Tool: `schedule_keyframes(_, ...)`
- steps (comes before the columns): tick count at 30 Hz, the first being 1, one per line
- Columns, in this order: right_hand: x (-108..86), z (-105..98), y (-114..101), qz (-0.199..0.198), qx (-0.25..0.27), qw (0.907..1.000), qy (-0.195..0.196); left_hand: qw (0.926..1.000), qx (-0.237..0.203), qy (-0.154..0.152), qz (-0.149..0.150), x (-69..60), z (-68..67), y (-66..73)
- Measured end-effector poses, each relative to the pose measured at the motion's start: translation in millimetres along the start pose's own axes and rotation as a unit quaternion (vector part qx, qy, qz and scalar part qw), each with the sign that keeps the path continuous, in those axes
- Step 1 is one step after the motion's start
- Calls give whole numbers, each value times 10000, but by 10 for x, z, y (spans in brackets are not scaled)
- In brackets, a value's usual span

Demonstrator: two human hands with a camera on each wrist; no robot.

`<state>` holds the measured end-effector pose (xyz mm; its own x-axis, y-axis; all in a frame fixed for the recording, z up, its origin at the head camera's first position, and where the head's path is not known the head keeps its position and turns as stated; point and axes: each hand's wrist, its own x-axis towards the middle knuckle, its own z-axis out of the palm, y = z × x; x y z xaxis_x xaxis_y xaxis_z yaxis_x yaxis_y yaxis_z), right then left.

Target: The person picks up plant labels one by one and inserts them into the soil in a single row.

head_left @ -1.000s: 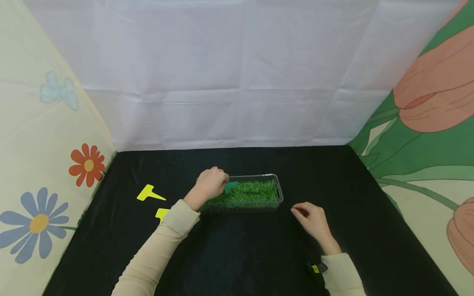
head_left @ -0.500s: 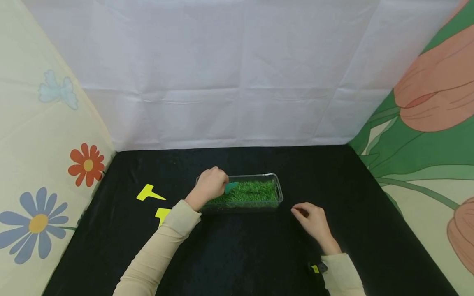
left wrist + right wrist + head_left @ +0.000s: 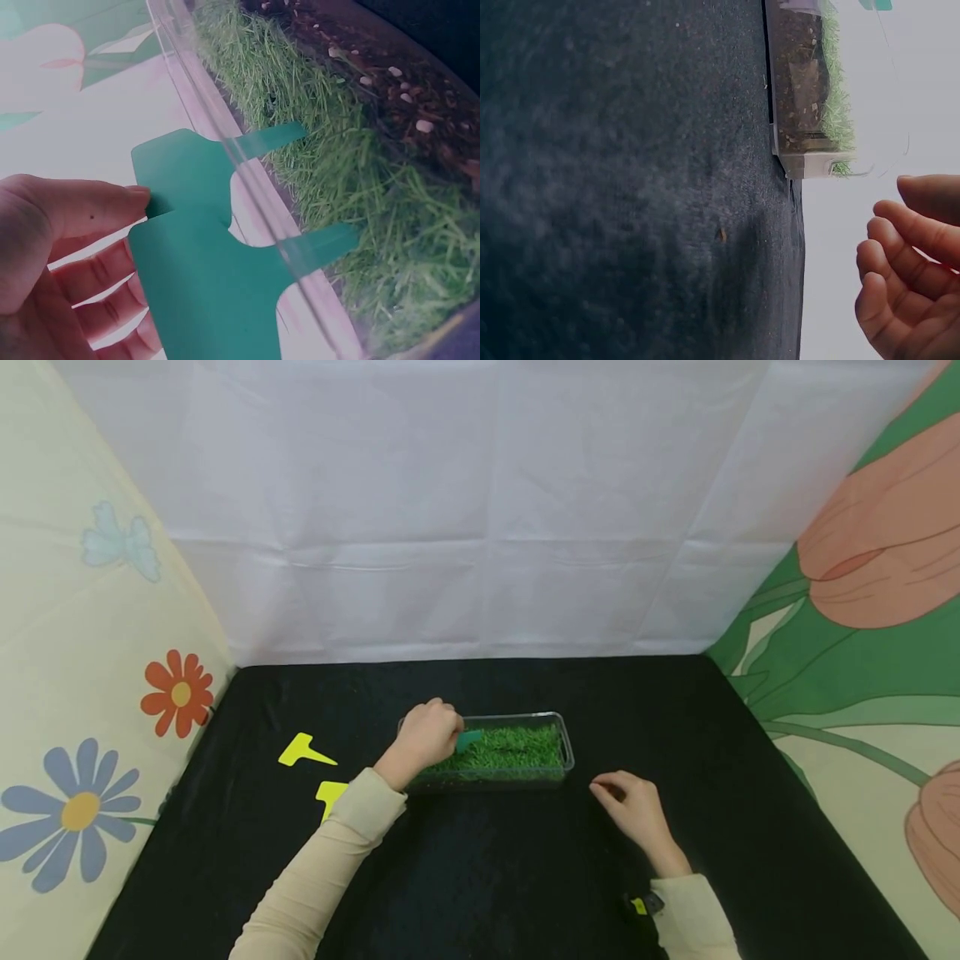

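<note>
In the head view my left hand (image 3: 429,737) is over the left part of a clear plastic tray (image 3: 566,747) of green grass (image 3: 521,747). It pinches a teal T-shaped plant label (image 3: 184,172), the thumb at its edge in the left wrist view. That label's narrow stem points into the grass; how deep is hard to tell. A second teal plant label (image 3: 210,292) stands closer to the camera, its stem also in the grass. My right hand (image 3: 633,810) rests right of the tray, fingers loosely curled and holding nothing.
Two yellow T-shaped plant labels, a farther yellow label (image 3: 305,750) and a nearer yellow label (image 3: 330,795), lie on the black cloth (image 3: 480,877) at left. My left sleeve partly covers the nearer one. Dark soil (image 3: 799,82) shows through the tray wall.
The teal label at my left hand has tilted slightly and sits a little lower. Both hands stay almost where they were, and the right hand remains loosely curled.
</note>
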<state>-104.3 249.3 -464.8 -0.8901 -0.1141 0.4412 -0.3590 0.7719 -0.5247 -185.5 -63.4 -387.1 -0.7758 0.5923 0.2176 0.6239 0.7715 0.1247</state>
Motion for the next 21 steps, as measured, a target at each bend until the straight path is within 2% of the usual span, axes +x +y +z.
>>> schedule_keyframes(9, 4, -2, -12, 9, -13, 10000, -35, 9995, -261, 157, 27, -66, -50, -18)
schedule_keyframes(17, 0, 14, -6, 4, -31, 10000, 17, 9960, -624, 636, 1, -110, -68, -50)
schedule_keyframes(21, 5, 14, -17, 26, 14, 10000, -9, 9910, -856, 1026, -85, -143, -70, -54)
